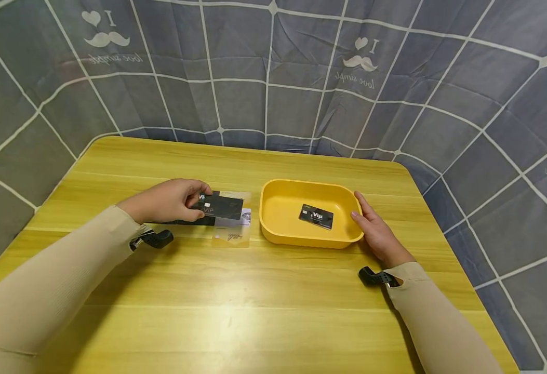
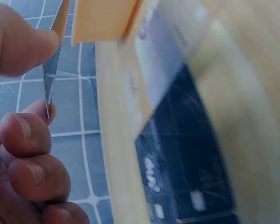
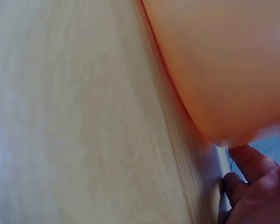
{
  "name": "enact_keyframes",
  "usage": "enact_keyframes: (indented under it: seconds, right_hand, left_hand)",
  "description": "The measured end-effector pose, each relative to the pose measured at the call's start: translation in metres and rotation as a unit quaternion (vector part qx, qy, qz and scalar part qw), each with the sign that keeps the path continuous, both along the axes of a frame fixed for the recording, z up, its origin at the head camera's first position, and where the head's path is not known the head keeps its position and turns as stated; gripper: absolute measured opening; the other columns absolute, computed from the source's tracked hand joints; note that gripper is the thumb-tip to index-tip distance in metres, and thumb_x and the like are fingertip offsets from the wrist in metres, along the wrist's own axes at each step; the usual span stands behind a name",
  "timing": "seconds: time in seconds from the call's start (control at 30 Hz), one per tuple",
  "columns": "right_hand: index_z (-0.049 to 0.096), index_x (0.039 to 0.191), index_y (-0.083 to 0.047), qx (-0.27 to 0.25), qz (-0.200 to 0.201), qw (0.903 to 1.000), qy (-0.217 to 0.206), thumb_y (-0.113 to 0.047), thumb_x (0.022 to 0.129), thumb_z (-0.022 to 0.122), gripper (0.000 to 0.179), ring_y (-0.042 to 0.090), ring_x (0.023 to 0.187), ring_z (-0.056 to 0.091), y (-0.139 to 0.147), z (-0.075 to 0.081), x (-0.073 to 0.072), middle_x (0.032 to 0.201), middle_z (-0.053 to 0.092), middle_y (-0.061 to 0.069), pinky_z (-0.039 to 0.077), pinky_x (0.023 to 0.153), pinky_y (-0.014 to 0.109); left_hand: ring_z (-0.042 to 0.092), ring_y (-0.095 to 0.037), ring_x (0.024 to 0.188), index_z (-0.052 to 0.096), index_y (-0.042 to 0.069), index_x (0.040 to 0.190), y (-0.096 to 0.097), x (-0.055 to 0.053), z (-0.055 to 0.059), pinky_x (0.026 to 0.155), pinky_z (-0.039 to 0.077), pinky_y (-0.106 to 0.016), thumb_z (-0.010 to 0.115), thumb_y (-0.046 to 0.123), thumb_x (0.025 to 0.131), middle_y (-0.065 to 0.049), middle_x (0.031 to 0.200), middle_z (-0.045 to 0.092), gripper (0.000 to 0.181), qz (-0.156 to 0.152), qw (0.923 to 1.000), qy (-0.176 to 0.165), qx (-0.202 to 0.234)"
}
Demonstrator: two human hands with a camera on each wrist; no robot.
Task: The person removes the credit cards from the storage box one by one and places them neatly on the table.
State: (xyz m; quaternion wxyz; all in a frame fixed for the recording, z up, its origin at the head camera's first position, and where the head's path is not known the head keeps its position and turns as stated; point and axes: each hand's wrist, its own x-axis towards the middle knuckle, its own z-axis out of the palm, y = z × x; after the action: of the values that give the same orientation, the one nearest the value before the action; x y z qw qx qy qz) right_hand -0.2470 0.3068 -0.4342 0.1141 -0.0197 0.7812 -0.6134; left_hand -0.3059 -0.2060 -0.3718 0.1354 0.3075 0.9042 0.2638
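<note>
My left hand [image 1: 172, 201] pinches a black VIP card [image 1: 226, 207] between thumb and fingers, above other cards on the table. In the left wrist view that card [image 2: 51, 77] appears nearly edge-on. Beneath it lie black cards [image 2: 184, 144], a pale purple card [image 1: 241, 218] and see-through cards [image 1: 231, 240], partly overlapped. To their right stands a yellow box [image 1: 310, 240] with a black VIP card [image 1: 317, 216] on its floor. My right hand [image 1: 379, 236] grips the box's right end, thumb at the rim and fingers along the outside.
The wooden table [image 1: 236, 311] has rounded far corners. A grey-blue curtain [image 1: 240, 104] with white grid lines surrounds its back and sides. Black wrist-worn devices [image 1: 158, 239] hang below both sleeve cuffs.
</note>
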Motion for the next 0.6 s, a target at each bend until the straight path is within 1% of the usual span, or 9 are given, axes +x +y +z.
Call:
enact_keyframes:
  seconds: [0.07,0.1,0.13,0.2,0.27,0.33,0.4,0.47,0.6]
  right_hand:
    - [-0.005,0.170,-0.029,0.002,0.001,1.0000,0.001,-0.027,0.116,0.038,0.069,0.035,0.163,0.016,0.000,0.001,0.001,0.179,-0.006,0.002,0.047,0.098,0.009]
    - [-0.005,0.170,-0.029,0.002,0.001,1.0000,0.002,-0.027,0.116,0.038,0.069,0.035,0.163,0.016,0.000,0.001,0.001,0.179,-0.006,0.002,0.047,0.097,0.009]
    - [-0.005,0.170,-0.029,0.001,0.000,1.0000,0.002,-0.027,0.116,0.037,0.069,0.035,0.163,0.016,0.000,0.001,0.001,0.179,-0.006,0.002,0.048,0.097,0.009]
    - [-0.004,0.170,-0.029,0.003,-0.002,1.0000,0.003,-0.027,0.116,0.037,0.069,0.035,0.163,0.015,-0.001,0.002,0.001,0.179,-0.006,0.001,0.048,0.096,0.009]
    - [-0.005,0.170,-0.029,0.002,-0.003,1.0000,0.002,-0.026,0.116,0.037,0.068,0.035,0.162,0.017,-0.001,0.003,0.002,0.179,-0.006,0.001,0.049,0.095,0.010]
    - [-0.005,0.170,-0.030,0.003,-0.005,1.0000,0.001,-0.026,0.116,0.036,0.068,0.036,0.162,0.017,-0.001,0.004,0.003,0.179,-0.006,0.001,0.049,0.095,0.010]
    - [-0.005,0.170,-0.031,0.005,-0.004,1.0000,0.001,-0.026,0.116,0.036,0.068,0.036,0.162,0.017,-0.001,0.004,0.003,0.179,-0.006,0.002,0.049,0.096,0.010]
    - [-0.005,0.170,-0.031,0.006,-0.003,1.0000,0.001,-0.026,0.116,0.036,0.068,0.036,0.162,0.017,-0.001,0.004,0.003,0.179,-0.006,0.002,0.049,0.097,0.010]
    - [-0.004,0.170,-0.033,0.002,-0.005,1.0000,-0.004,-0.027,0.116,0.036,0.068,0.035,0.162,0.018,-0.002,0.004,0.003,0.179,-0.006,0.000,0.049,0.097,0.011]
  left_hand:
    - [0.042,-0.011,0.060,0.063,0.008,0.115,-0.006,0.004,-0.003,0.088,0.046,-0.038,0.075,0.021,0.094,0.002,0.066,0.046,0.028,0.003,1.0000,-0.002,0.000]
    - [0.042,-0.010,0.060,0.063,0.008,0.116,-0.008,0.005,-0.004,0.088,0.046,-0.037,0.075,0.020,0.094,0.002,0.066,0.046,0.028,0.005,1.0000,-0.002,0.000]
    - [0.038,-0.011,0.058,0.064,0.009,0.121,-0.011,0.007,-0.005,0.086,0.046,-0.038,0.076,0.019,0.093,0.002,0.065,0.045,0.033,0.007,1.0000,-0.002,0.001]
    - [0.038,-0.009,0.059,0.064,0.008,0.121,-0.017,0.010,-0.009,0.087,0.046,-0.036,0.076,0.017,0.092,0.004,0.066,0.044,0.033,0.010,0.9999,0.004,-0.001]
    - [0.035,-0.007,0.058,0.064,0.008,0.124,-0.022,0.013,-0.011,0.085,0.046,-0.036,0.075,0.016,0.091,0.005,0.066,0.043,0.036,0.011,0.9999,0.008,0.000]
    - [0.034,-0.005,0.057,0.063,0.009,0.122,-0.028,0.015,-0.014,0.086,0.045,-0.034,0.075,0.015,0.091,0.005,0.066,0.042,0.034,0.012,0.9998,0.012,-0.005]
    - [0.033,-0.005,0.057,0.063,0.009,0.121,-0.033,0.018,-0.016,0.086,0.046,-0.033,0.075,0.015,0.091,0.005,0.065,0.042,0.033,0.014,0.9998,0.013,-0.011]
    - [0.034,-0.005,0.056,0.063,0.008,0.123,-0.037,0.021,-0.018,0.082,0.043,-0.033,0.076,0.015,0.090,0.006,0.066,0.043,0.036,0.015,0.9996,0.014,-0.017]
    - [0.036,-0.006,0.058,0.063,0.006,0.122,-0.045,0.027,-0.023,0.079,0.042,-0.031,0.079,0.016,0.089,0.006,0.066,0.044,0.038,0.021,0.9995,0.005,-0.024]
